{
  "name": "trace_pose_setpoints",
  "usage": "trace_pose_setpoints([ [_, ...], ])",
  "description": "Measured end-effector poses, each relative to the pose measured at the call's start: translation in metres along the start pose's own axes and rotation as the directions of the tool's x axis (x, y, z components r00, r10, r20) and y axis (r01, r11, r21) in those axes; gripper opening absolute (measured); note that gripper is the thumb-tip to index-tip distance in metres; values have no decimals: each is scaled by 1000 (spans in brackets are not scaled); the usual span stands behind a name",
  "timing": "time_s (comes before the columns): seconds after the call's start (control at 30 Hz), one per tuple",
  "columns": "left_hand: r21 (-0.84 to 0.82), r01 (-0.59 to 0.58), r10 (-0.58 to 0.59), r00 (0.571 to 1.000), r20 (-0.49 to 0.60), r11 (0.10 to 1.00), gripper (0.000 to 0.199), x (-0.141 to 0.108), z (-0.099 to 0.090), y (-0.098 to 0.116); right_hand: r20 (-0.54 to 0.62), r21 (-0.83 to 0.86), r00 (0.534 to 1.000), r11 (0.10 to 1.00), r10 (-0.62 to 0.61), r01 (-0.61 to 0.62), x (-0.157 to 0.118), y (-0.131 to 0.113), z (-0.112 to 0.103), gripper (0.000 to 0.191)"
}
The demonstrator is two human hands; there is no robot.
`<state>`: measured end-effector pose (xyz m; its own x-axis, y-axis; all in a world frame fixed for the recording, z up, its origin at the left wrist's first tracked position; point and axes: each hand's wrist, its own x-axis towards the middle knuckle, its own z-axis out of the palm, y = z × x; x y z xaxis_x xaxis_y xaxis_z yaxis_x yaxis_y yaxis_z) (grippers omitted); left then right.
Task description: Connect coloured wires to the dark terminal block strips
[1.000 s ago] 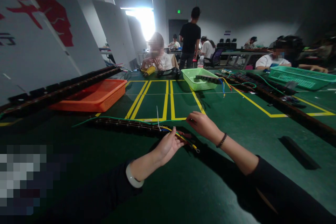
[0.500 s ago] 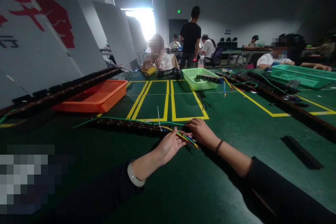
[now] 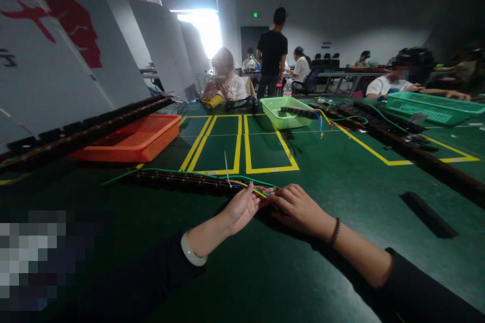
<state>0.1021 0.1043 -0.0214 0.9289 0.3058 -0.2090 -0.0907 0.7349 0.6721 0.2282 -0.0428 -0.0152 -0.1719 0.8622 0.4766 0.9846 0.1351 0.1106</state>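
A long dark strip lies on the green table, with a green wire along its far side. Coloured wires, yellow, blue and green among them, come off its right end. My left hand holds these wires, palm up, thumb on top. My right hand is closed around their right ends, which its fingers hide. A thin white cable tie stands up from the strip's right end, just left of my left hand.
An orange basket sits under another long strip at the left. Beyond the yellow outlines is a light green basket. More strips, a green basket and a black piece lie right. People sit across the table.
My right hand has moved right and toward me, and its fingers now cover the wire ends that showed before. My left hand keeps its hold on the wires.
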Motion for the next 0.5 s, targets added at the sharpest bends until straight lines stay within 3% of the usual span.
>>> trace_pose_setpoints([
  [0.17, 0, -8, 8, 1000, 1, 1000, 28, 0, 0, 0, 3, -131, 996, 987, -93, 92, 4, 2, 5, 22],
  [0.37, -16, 0, 0, 1000, -1, 1000, 29, -1, 1, 0, -65, -76, 979, 980, -191, 186, 6, -3, 1, 26],
  [0.43, -10, 5, -5, 1000, 0, 1000, 30, -2, 3, 1, -110, 25, 983, 989, -144, 147, 8, -6, 0, 27],
  [0.5, -1, 16, -16, 1000, 7, 1000, 30, -3, 5, 0, -162, 148, 987, 988, -18, 43, 9, -6, -1, 27],
])
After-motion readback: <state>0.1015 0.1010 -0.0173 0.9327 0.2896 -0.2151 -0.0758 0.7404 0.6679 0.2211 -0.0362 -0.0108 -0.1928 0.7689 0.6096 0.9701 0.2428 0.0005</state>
